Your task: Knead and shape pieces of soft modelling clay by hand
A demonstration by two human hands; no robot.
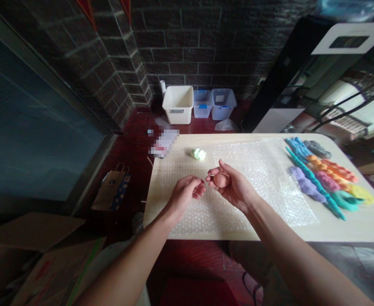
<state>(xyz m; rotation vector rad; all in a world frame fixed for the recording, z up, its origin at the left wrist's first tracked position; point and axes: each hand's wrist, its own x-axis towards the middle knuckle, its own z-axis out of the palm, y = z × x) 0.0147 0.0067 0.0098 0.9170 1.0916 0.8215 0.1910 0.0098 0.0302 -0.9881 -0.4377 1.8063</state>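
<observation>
Over the sheet of bubble wrap [253,161], my right hand [234,187] is turned palm up with its fingers curled around a reddish-brown ball of modelling clay [221,179]. Just left of it, my left hand [187,191] has its fingers bent in and thumb pressed to the fingertips. Anything in that pinch is too small to make out. The two hands are close together but apart. Beyond them, a pale green crumpled lump [198,154] lies on the wrap.
Coloured clay pieces lie at the table's right: a teal twisted strip [314,182], purple [306,183], blue [298,148], grey [317,148], orange and yellow. Past the table [301,233] stand a cream bin [178,106] and two clear boxes. A paper bag [110,189] is on the floor at left.
</observation>
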